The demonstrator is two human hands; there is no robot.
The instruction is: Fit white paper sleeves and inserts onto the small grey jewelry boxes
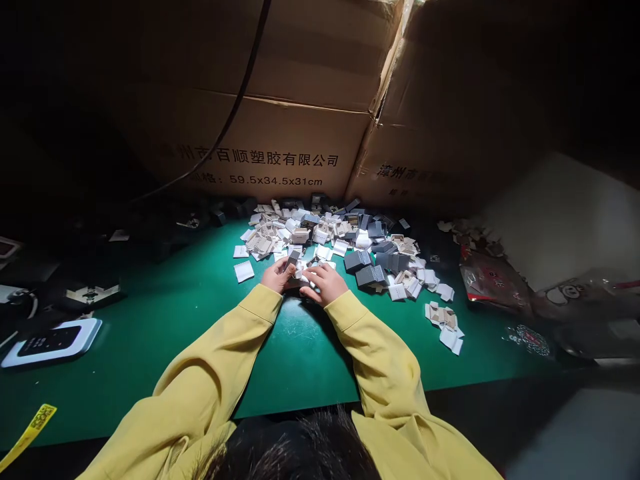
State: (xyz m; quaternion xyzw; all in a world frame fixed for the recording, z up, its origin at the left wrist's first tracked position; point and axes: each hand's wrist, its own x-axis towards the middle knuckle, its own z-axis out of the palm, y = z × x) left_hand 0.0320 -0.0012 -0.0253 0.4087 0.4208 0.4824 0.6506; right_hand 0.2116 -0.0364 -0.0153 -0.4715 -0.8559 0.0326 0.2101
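Right in the middle of the frame, the hands come close together over a small dark-grey and white cardboard piece (pixel 293 257). The left hand (pixel 277 275) appears to pinch it from its side, thumb uppermost; the right hand (pixel 325 283) brings curled fingers against the white part, though whether they actually clamp on it I can't tell. One hand likely steadies while the other works the folds, and holding it low, in the brightest patch of light, probably helps with seeing small edges.

Out along the yellow fabric sleeves (pixel 200 373), both forearms reach up from the bottom of the frame across the flat green surface (pixel 165 300). Just beyond the fingers spreads a loose heap of small white and pale cardboard pieces (pixel 273 233), many unfolded to their brown insides. On its right side lie dark-grey cardboard boxes (pixel 371 275), a few looking folded up; what they contain, if anything, doesn't show. The heap sits within easy reach, which seems the reason for its place.

Farther right, a clear plastic bag with red print (pixel 493 280) lies crumpled; its contents are hard to make out. Lower left, a white rounded device with a black panel (pixel 53 342) rests near the edge, a yellow printed strip (pixel 29 433) below it. Across the top stand big brown corrugated cartons (pixel 280 133), insides hidden, with a thin black cable (pixel 235 110) hanging in front.
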